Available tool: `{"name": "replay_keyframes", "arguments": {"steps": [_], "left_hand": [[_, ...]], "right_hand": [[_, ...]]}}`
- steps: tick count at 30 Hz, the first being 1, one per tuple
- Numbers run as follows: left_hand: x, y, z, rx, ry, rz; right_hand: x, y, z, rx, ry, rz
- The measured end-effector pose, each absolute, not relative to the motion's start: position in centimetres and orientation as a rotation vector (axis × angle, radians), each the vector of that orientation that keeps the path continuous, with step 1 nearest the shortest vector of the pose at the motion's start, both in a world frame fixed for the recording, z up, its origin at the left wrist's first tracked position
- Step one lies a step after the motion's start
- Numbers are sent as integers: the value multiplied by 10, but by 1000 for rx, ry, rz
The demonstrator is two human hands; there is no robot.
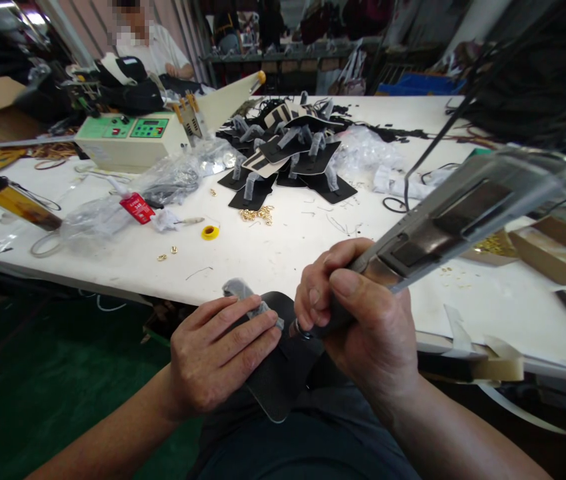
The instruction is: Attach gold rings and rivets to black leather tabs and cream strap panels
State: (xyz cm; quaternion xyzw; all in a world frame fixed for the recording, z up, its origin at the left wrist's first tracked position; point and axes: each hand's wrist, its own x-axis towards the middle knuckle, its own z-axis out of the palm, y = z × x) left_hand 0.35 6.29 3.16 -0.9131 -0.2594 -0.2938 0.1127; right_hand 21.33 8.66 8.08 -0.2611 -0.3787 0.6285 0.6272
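Note:
My left hand (227, 347) lies with its fingers extended and together over a black panel (275, 393) with rounded corners, holding it at the table's front edge above my lap; the thumb is hidden. Under those fingers runs a strap wrapped in clear film (237, 288). My right hand (367, 313) is wrapped round a long grey handheld tool (427, 227), partly covered in clear plastic; its exact kind is unclear. Its lower end points down at the panel, close to my left fingertips. Whether it touches the panel I cannot tell.
Ahead lies a pile of similar black panels (307, 157) with wrapped straps. Gold hardware (257, 215), a yellow roll (209, 232) and a red packet (137, 208) lie nearer. A machine with green panel (133, 140) stands left. Another person (155, 50) sits behind. A carton (557, 250) is right.

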Motion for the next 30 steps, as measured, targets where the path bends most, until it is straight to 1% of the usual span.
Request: {"name": "replay_keyframes", "arguments": {"steps": [7,13,22,30], "left_hand": [[5,61,34,-2668,-766,-909],[5,60,29,-2692,-735,-843],[13,61,38,-2693,-717,-884],[15,61,35,-2699,-711,-907]], "right_hand": [[215,85,85,-614,-855,1397],[217,88,84,-605,-854,1441],[216,92,82,-592,-833,1467],[216,89,77,-552,-883,1472]]}}
